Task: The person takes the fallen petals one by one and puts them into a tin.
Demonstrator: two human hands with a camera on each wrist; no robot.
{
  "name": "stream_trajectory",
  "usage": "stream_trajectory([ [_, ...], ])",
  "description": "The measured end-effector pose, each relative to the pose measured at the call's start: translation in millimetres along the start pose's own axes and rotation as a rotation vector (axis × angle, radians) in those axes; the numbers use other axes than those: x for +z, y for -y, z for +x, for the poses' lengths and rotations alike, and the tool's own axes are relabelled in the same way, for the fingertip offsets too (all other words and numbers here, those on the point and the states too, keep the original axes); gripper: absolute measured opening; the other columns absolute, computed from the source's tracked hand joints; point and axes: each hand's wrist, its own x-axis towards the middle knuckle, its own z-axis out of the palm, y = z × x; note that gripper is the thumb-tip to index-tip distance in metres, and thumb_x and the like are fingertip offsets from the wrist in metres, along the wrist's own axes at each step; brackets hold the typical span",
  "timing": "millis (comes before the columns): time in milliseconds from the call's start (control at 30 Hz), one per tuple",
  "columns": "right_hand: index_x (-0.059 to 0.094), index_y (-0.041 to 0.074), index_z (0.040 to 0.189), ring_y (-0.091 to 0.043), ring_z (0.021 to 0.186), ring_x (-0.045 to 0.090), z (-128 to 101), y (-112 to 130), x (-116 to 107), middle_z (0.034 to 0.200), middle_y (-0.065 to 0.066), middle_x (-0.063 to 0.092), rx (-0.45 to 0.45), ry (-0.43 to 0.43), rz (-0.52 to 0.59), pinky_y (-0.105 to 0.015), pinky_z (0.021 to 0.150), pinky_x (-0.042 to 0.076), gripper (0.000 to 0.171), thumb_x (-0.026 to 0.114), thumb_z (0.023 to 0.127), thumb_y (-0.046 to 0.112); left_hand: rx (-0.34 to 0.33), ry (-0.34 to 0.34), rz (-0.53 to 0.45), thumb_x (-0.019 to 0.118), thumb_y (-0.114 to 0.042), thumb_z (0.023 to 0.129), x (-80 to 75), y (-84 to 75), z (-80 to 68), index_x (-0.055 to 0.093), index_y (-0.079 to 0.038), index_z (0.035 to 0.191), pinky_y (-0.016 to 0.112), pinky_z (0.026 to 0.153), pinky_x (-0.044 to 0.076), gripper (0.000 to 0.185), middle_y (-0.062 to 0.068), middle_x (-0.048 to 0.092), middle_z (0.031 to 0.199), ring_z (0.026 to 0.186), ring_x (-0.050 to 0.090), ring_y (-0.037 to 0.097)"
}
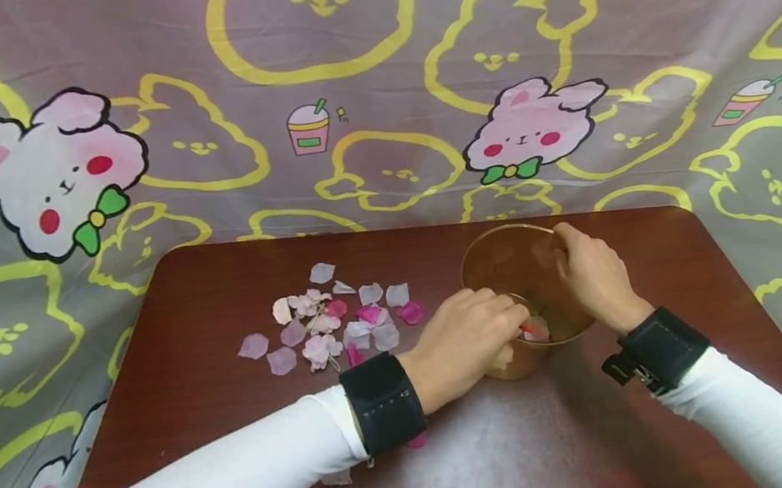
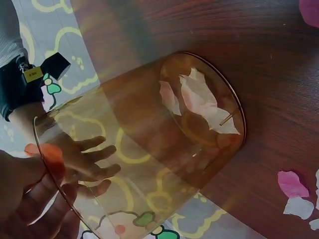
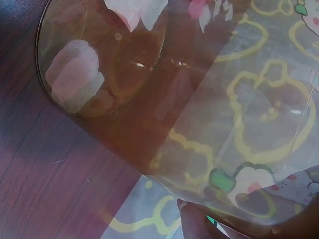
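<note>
Holding cup rim: right hand grip pinching; left hand grip pinching petal. No readable writing.

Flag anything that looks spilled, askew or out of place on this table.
One pink petal lies by itself under the left wrist, apart from the loose petal pile left of the clear cup. Both hands hold the cup's rim, and it stands upright with a few petals inside. Nothing looks damaged.

Two long white sleeves, a black wrist strap on each arm, small metal buckle on the right strap
</note>
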Motion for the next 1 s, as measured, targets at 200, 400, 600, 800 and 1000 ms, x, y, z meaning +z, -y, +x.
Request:
stream_trajectory([
  [200, 0.057, 0.004, 0.104, -0.028, 0.058, 0.052, 0, 0, 0, 0.073, -0.015, 0.057, 0.002, 0.01, -0.002, -0.034, 0.048, 0.032, 0.008, 0.051, 0.099, 0.004, -0.014, 0.021, 0.002, 0.076, -0.021, 0.084, 0.8, -0.4, 1.0, 0.073, -0.021, 0.109, 0.024, 0.077, 0.05, 0.025, -0.009, 0.074, 0.103, 0.092, 0.065, 0.011],
  [400, 0.06, 0.003, 0.109, -0.025, 0.056, 0.049, 0, 0, 0, 0.075, -0.017, 0.061, -0.002, 0.012, 0.003, -0.033, 0.047, 0.032, 0.013, 0.051, 0.099, 0.003, -0.027, -0.019, -0.043, 0.068, -0.023, 0.097, 0.9, 3.3, -3.2, 0.072, -0.018, 0.114, 0.024, 0.088, 0.052, 0.018, -0.006, 0.072, 0.111, 0.102, 0.065, 0.012],
  [600, 0.059, 0.003, 0.105, -0.026, 0.057, 0.049, 0, 0, 0, 0.073, -0.015, 0.059, -0.012, 0.0, -0.003, -0.033, 0.047, 0.032, 0.011, 0.052, 0.097, 0.002, -0.086, -0.071, -0.116, 0.065, -0.029, 0.099, -3.5, 14.1, -11.1, 0.071, -0.015, 0.111, 0.028, 0.09, 0.053, 0.02, -0.002, 0.07, 0.108, 0.101, 0.064, 0.014],
  [800, 0.058, 0.003, 0.104, -0.026, 0.056, 0.049, -1, 0, 0, 0.071, -0.014, 0.057, -0.017, 0.005, 0.002, -0.033, 0.047, 0.031, 0.009, 0.052, 0.098, 0.002, -0.193, -0.141, -0.16, 0.066, -0.028, 0.098, -7.4, 33.9, -25.9, 0.071, -0.013, 0.106, 0.033, 0.086, 0.055, 0.017, -0.001, 0.072, 0.105, 0.097, 0.067, 0.016],
  [1000, 0.057, 0.003, 0.104, -0.025, 0.056, 0.047, -1, 1, 0, 0.07, -0.012, 0.054, -0.026, 0.0, 0.004, -0.033, 0.047, 0.03, 0.008, 0.052, 0.097, 0.001, -0.4, -0.19, -0.183, 0.068, -0.023, 0.096, -12.1, 65.4, -54.2, 0.073, -0.011, 0.105, 0.039, 0.082, 0.057, 0.015, 0.003, 0.074, 0.107, 0.099, 0.07, 0.021],
])
